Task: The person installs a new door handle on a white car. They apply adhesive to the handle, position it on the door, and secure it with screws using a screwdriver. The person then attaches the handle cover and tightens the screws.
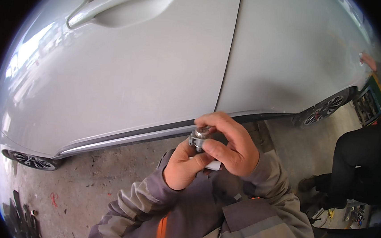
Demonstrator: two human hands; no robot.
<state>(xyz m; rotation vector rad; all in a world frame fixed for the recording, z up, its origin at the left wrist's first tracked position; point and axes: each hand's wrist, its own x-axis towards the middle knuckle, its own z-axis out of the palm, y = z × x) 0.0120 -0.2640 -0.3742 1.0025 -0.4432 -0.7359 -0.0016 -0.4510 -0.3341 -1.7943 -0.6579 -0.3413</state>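
Note:
In front of my chest, both hands hold a small silvery metal part (199, 136) with a round top and a short arm at its side. My left hand (182, 166) is closed around its lower portion. My right hand (235, 147) curls over from the other side, its fingertips and thumb closed on the round top. A white smooth piece (213, 165) sticks out below the metal, beside my left thumb; whether it is joined to the metal part is hidden by my fingers.
A silver-white car (149, 71) stands close in front, its door handle (128, 0) at upper left. At right are a person in dark clothes (353, 154) and a tool rack (370, 104). Dark bars (21, 217) lie on the concrete floor (86, 191) at lower left.

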